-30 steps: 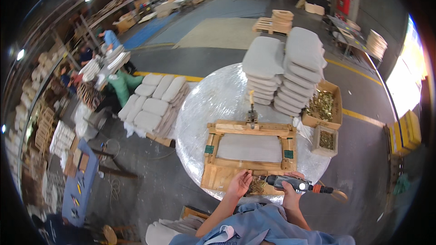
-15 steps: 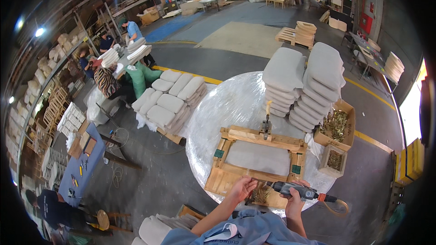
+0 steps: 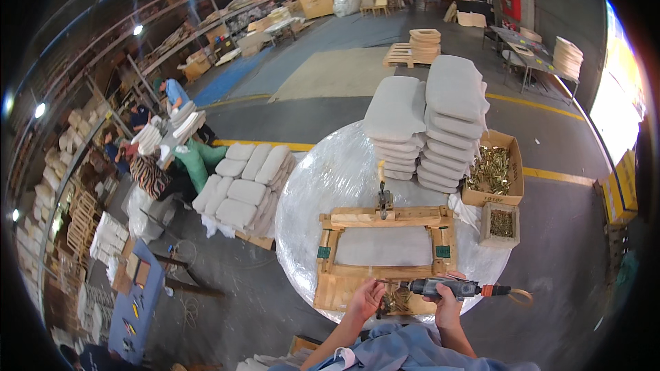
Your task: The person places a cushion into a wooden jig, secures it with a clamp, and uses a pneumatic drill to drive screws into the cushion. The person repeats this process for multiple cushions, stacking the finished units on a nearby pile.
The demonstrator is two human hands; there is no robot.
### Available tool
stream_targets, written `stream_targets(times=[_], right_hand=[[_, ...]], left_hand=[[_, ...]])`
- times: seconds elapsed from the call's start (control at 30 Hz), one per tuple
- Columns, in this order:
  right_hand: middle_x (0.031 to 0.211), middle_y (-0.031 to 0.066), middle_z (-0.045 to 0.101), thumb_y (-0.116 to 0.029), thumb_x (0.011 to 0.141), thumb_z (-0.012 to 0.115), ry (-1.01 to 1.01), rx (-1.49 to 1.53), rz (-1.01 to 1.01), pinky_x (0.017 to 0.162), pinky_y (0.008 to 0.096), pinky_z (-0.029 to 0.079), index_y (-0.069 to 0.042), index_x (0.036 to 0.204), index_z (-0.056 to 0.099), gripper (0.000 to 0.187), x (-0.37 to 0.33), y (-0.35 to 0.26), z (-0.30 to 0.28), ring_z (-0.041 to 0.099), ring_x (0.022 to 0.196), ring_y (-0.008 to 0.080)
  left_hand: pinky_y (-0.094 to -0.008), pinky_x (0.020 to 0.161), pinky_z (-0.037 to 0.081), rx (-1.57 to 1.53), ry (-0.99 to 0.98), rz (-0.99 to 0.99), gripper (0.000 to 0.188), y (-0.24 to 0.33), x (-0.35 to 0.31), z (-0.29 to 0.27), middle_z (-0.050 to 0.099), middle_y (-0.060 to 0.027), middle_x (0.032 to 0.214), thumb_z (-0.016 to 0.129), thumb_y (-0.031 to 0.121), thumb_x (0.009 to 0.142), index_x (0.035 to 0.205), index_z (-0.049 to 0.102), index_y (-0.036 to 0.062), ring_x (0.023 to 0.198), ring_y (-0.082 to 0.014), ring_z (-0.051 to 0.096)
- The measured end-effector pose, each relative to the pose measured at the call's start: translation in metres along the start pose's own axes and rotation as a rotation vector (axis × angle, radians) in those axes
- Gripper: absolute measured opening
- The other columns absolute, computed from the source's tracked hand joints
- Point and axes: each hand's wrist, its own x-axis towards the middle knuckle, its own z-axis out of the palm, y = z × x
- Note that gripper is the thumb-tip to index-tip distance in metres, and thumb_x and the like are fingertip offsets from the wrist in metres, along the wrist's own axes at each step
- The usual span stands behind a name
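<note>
My right hand (image 3: 448,306) is wrapped round a dark power screwdriver (image 3: 433,287), held level with its bit pointing left. At the tip of that bit my left hand (image 3: 368,298) pinches something too small to make out. Just below the tool, a pile of brass-coloured hardware (image 3: 397,301) lies on the wooden board (image 3: 338,290). Beyond both hands is a wooden frame jig (image 3: 352,218) with green patches on its sides. Inside it lies a grey padded panel (image 3: 382,246), and a toggle clamp (image 3: 384,203) stands on the far rail.
The jig rests on a round, film-wrapped table (image 3: 309,185). Tall stacks of grey cushions (image 3: 456,89) stand behind it. To the right are a carton of metal fittings (image 3: 491,170) and a small box of screws (image 3: 502,224). Cushion piles (image 3: 240,192) and people work further left.
My view has turned, so the cushion stacks and jig sit further left in the picture. Both hands keep about the same hold at the screwdriver and its tip.
</note>
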Motion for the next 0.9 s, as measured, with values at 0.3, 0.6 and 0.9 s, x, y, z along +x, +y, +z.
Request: stream_targets(times=[0.3,0.6,0.9], right_hand=[[0.12,0.0127,0.066,-0.002,0.089,0.07,0.036,0.023,0.037,0.063,0.0412,0.071,-0.014,0.139,0.049,0.056,-0.001,0.001,-0.004,0.073,0.099,0.0274],[0.117,0.0101,0.067,-0.009,0.092,0.069,0.139,0.138,0.146,0.06,0.0406,0.068,-0.016,0.138,0.051,0.049,0.002,0.003,-0.008,0.073,0.094,0.0246],[0.121,0.0106,0.066,-0.008,0.094,0.069,0.18,0.182,0.146,0.064,0.0412,0.07,-0.016,0.138,0.051,0.048,0.009,-0.002,-0.026,0.074,0.1,0.0258]], left_hand=[[-0.0356,0.088,0.068,0.122,0.069,-0.026,0.007,0.013,-0.01,-0.005,0.08,-0.0094,0.107,0.065,0.012,0.108,0.115,0.068,0.0102,0.099,-0.0218,0.08],[-0.0375,0.085,0.068,0.202,-0.084,0.015,0.007,0.025,-0.006,-0.016,0.078,-0.0147,0.114,0.063,0.011,0.11,0.117,0.066,0.0092,0.098,-0.0239,0.079],[-0.0392,0.088,0.068,0.498,-0.037,-0.012,0.011,0.021,-0.002,0.021,0.078,-0.0155,0.118,0.065,0.012,0.11,0.121,0.066,0.0079,0.098,-0.0249,0.08]])
